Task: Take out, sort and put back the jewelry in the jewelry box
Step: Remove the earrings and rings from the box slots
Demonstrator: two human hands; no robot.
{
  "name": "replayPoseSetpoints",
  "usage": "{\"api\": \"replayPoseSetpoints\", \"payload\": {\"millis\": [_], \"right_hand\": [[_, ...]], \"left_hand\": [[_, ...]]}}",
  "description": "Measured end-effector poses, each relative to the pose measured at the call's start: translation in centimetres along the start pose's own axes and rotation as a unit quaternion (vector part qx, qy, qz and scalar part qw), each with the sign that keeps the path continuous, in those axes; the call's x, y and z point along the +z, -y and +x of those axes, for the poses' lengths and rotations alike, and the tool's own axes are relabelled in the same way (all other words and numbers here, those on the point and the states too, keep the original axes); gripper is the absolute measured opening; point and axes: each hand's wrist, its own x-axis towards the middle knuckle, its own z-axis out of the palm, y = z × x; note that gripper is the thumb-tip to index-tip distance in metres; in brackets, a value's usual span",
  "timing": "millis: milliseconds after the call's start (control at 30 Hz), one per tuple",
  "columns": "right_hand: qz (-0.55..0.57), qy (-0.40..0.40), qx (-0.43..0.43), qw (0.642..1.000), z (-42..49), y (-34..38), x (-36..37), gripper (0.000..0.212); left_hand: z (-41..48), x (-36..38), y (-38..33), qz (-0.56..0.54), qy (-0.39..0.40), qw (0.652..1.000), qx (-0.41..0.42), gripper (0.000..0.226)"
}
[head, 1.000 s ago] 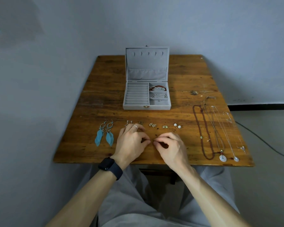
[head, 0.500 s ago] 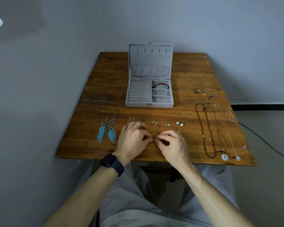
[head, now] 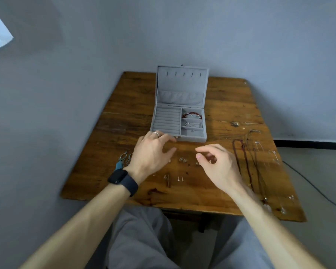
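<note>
Head camera: blue feather earrings [head: 122, 161] lie at centre left, partly hidden by the left hand [head: 151, 152], which hovers with fingers spread wide, holding nothing. Just above it, mid-frame, the grey jewelry box [head: 179, 98] stands lid-up (bracelets [head: 191, 115] in its right compartments). Right of centre, the right hand [head: 219, 166] curls loosely; whether it holds anything cannot be told. Necklaces [head: 248, 162] lie far right.

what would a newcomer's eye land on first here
The open grey jewelry box stands at the back middle of the wooden table. In front of it the left grip and right grip hover over small earrings; long necklaces lie along the right side.
</note>
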Motion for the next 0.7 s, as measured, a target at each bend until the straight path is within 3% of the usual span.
{"api": "replayPoseSetpoints", "payload": {"millis": [467,700], "right_hand": [[-0.122,0.038,0.032,0.991,12.3,-4.0,0.3,0.026],[-0.178,0.053,0.01,0.982,17.6,-5.2,2.1,0.024]], "left_hand": [[11.7,5.5,0.3,0.046,0.083,0.995,-0.043,0.057],[11.9,8.8,2.1,0.081,0.116,0.989,-0.047,0.062]]}}
